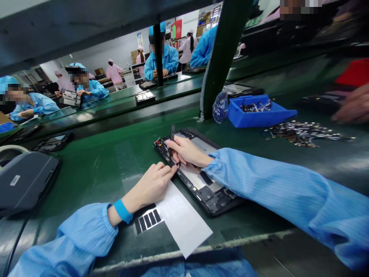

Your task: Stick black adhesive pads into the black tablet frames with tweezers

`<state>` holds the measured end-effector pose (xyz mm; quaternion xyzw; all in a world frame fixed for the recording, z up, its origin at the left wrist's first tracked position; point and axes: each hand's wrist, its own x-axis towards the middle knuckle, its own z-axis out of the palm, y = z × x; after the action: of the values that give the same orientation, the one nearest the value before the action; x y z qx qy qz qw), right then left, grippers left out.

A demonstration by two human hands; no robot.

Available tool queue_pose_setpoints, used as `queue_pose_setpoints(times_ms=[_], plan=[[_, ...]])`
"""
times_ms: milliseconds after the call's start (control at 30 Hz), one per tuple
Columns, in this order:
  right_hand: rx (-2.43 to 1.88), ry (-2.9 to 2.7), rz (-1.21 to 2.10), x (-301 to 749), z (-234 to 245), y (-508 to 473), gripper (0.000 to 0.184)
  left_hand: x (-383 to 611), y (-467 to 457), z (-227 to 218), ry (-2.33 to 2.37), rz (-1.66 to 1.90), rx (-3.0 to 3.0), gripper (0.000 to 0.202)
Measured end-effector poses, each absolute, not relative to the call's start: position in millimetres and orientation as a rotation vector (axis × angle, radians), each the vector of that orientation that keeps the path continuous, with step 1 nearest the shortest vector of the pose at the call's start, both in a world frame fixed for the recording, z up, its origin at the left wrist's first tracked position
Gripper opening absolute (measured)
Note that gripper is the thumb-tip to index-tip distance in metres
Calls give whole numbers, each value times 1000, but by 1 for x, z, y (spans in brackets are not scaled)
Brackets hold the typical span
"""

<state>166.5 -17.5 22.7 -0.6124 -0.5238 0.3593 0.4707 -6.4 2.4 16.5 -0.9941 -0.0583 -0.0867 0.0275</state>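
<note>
An opened tablet [213, 198] with its inner parts showing lies slanted on the green bench. My right hand [186, 151] is closed round a thin black pry tool [172, 134], held nearly upright over the tablet's left edge. Beside the tool's lower end, my left hand [154, 181] has its fingers curled, with the fingertips at the tablet's edge; whether they pinch anything is hidden. Below that hand are a white paper sheet [184, 219] and a clear strip with black rectangular stickers [148, 220].
At the right, a blue bin [253, 115] holds small flex cables, beside a loose pile of them [308, 132]. A grey tape dispenser [27, 181] stands left. A green post [225, 57] rises from the bench. Another person's hand [354, 104] is at the far right.
</note>
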Motion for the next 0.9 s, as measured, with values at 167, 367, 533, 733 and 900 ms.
queue_pose_setpoints(times_ms=[167,367,533,733,900], plan=[[-1482,-1266,906,169,21,-18,20,-10,-3,17,-110,-224,-3031,43],[-1454,-1259,922,169,20,-16,21,-9,-1,8,-260,-314,-3037,48],[-1458,-1250,923,169,19,-15,22,-7,-1,3,-274,-320,-3268,48],[-1444,-1224,962,170,19,-16,23,-7,-6,7,-424,-212,-3426,57],[-1436,-1237,960,169,19,-18,23,-9,-4,10,-401,-226,-3507,60]])
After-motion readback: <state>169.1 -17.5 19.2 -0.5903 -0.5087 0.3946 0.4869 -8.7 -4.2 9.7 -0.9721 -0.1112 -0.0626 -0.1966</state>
